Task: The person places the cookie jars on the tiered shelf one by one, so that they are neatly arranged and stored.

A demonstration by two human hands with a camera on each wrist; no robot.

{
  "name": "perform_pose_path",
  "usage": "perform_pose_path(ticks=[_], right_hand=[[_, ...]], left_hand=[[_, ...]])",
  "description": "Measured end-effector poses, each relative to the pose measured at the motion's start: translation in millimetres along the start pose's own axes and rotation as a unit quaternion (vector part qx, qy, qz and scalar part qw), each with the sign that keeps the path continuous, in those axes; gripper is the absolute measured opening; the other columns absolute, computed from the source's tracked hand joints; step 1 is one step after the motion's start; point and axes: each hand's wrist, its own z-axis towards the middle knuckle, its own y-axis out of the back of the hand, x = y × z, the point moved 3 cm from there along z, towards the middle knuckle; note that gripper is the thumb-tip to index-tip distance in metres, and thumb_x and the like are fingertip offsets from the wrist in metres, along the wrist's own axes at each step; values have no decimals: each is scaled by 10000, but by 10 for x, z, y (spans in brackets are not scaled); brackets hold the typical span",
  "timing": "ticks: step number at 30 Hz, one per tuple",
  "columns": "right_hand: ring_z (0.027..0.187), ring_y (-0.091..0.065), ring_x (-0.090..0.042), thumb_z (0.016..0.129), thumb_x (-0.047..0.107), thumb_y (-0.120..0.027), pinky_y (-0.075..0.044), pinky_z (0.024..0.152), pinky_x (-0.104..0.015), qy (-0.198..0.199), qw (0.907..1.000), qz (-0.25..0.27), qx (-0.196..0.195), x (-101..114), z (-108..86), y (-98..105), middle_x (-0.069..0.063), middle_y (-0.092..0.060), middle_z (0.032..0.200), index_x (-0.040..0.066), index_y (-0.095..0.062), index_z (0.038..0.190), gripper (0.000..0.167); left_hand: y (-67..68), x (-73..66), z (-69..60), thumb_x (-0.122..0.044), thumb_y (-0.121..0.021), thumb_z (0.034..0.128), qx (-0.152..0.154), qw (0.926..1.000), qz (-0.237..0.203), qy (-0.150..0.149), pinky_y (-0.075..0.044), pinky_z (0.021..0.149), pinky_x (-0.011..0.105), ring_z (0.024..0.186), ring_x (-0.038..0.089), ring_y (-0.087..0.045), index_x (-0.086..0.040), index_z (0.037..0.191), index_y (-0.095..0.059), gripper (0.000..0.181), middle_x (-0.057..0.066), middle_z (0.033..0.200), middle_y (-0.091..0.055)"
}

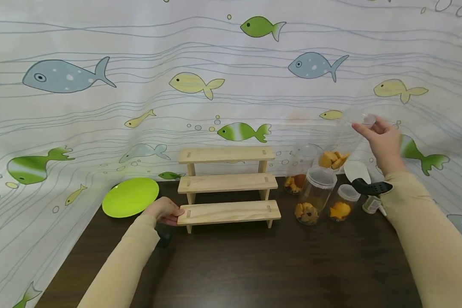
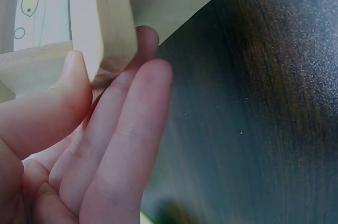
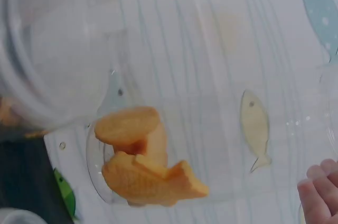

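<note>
Left hand (image 1: 163,209): thumb and fingers pinch the left end of the lowest step, the thumb on one face and the fingertips beneath; the fingers bend only slightly.
Three-tier wooden stand (image 1: 227,182): on the worktop (image 1: 231,265), near its back edge and about midway along it, lowest step toward the front edge.
Right hand (image 1: 383,139): fingers and thumb curl round the upper end of a tilted clear jar.
Tilted clear jar (image 1: 342,139): above the back edge of the worktop, right of the stand; whether its base touches the jars below cannot be told.
Orange fish-shaped biscuit (image 3: 150,182): with other orange pieces at the jar's lower end.
Tall lidded jar (image 1: 317,192): right of the stand, biscuits at its bottom.
Back jar (image 1: 302,156): behind it, near the back edge, also holding biscuits.
Short jar (image 1: 346,203): just right of the tall one, pale lid on, orange biscuit inside.
Small labelled container (image 1: 371,204): tilted, toward the worktop's right edge.
Green plate (image 1: 131,197): at the back left corner, near the fish-print cloth (image 1: 146,38).
</note>
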Motion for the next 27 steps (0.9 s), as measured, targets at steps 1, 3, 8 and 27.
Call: perform_pose_path(ticks=[1,3,8,27], right_hand=[[1244,-456,-50,844,329,-714,-263,1148,-273,60,9998,172,-39,31,-9,-6,9,-507,1399,167,-418,1436,681],[1202,-487,-43,820,284,-748,-276,1135,-239,206,9981,572,-103,96,-25,-25,41,-564,1336,151,-487,1390,641],[1108,-550,-37,768,219,-802,-392,951,-83,494,9905,1267,-193,298,-53,-89,74,-643,1199,117,-563,1317,607],[1022,-584,-81,771,184,-800,-443,881,-92,909,9766,1908,406,801,-118,-573,54,-679,1017,82,-608,1254,530]], left_hand=[[-4,8,5,-96,-615,919,8,10000,-6,9,-577,767,396,678,176,-677,172,1118,-566,338,111,767,-691],[-10,22,12,-96,-615,920,28,10000,-30,45,-575,773,398,672,171,-675,170,1116,-568,334,99,753,-687],[-5,33,33,-105,-621,917,21,9999,-44,90,-581,757,387,648,152,-662,157,1111,-574,329,71,715,-672],[8,-11,36,-96,-620,916,128,9998,-111,62,-590,724,362,650,150,-660,146,1114,-574,316,92,748,-670]])
